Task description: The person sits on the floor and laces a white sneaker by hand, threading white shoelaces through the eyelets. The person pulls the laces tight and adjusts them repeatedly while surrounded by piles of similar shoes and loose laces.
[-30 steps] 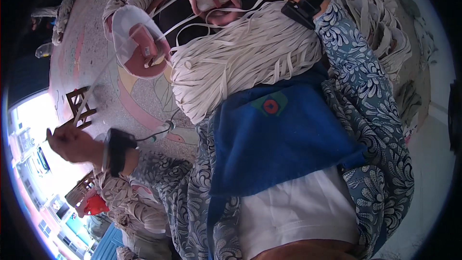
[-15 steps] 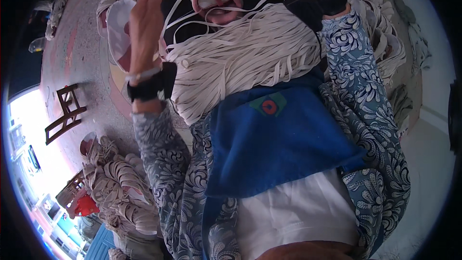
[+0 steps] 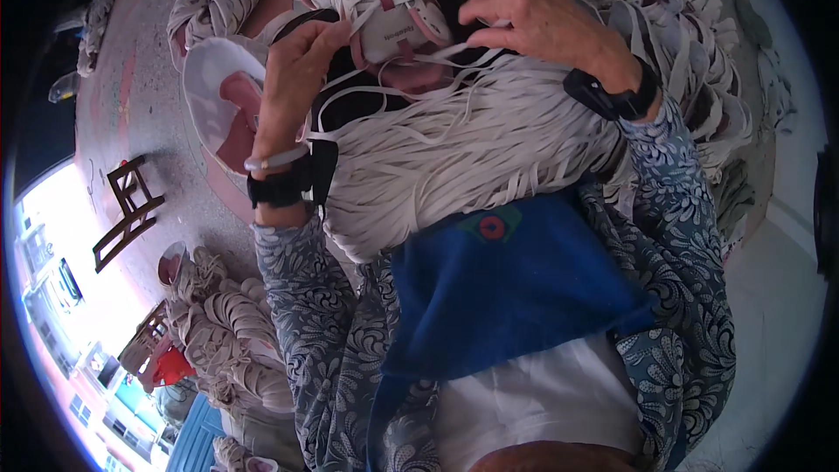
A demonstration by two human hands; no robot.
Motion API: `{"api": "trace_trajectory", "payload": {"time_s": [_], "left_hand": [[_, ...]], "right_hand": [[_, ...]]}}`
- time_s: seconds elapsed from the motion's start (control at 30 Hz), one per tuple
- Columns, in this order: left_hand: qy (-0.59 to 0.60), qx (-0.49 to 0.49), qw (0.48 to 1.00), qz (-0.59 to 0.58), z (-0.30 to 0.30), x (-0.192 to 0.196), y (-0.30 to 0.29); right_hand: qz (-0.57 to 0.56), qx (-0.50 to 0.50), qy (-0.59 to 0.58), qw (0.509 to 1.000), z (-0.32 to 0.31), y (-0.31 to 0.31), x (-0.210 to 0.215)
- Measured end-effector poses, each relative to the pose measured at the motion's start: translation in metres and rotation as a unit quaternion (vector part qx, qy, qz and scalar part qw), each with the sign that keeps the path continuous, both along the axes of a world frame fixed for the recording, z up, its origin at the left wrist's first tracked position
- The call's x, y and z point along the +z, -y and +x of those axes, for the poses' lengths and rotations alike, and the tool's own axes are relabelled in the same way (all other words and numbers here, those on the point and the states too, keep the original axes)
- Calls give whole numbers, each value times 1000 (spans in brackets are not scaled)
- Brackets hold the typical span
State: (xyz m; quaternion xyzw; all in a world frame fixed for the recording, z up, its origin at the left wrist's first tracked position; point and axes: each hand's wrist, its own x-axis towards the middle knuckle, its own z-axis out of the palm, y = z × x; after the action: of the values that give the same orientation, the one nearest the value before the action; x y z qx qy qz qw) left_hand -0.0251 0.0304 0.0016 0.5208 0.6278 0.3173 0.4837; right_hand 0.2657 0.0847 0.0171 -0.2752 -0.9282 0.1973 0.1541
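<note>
Concrete floor (image 3: 149, 96) lies beyond the lap, where a heap of white laces (image 3: 463, 157) rests. Above it sits a white-and-pink sneaker (image 3: 384, 9); the left hand (image 3: 301, 70) and right hand (image 3: 537, 22) each pinch its loose lace ends.

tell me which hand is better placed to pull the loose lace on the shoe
Right, probably: the right hand already pinches a white lace at the shoe. The left hand only steadies its side.

Lace heap (image 3: 472, 157) fills lap, shoe (image 3: 384, 9) ahead, bare floor (image 3: 131, 96) left
</note>
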Motion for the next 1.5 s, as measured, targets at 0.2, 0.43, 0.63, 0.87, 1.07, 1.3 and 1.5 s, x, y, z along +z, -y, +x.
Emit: {"api": "trace_trajectory", "payload": {"time_s": [0.2, 0.43, 0.63, 0.87, 1.07, 1.3, 1.5], "left_hand": [[-149, 15, 986, 74, 2, 16, 13], [-179, 78, 927, 320, 6, 8, 26], [-129, 58, 975, 169, 17, 19, 60], [-125, 73, 986, 84, 18, 17, 58], [-103, 69, 987, 98, 16, 8, 52], [-105, 66, 990, 64, 13, 2, 46], [-100, 39, 992, 68, 16, 4, 44]], "right_hand": [[97, -25, 3, 995, 18, 8, 6], [167, 46, -150, 973, -7, 16, 18], [172, 52, 85, 980, -9, 30, 6], [-72, -68, -121, 988, -20, 26, 11], [76, -32, -193, 978, -40, 5, -6], [141, -59, -104, 983, -55, 7, 4], [136, -83, -40, 986, -63, 12, -4]]}}
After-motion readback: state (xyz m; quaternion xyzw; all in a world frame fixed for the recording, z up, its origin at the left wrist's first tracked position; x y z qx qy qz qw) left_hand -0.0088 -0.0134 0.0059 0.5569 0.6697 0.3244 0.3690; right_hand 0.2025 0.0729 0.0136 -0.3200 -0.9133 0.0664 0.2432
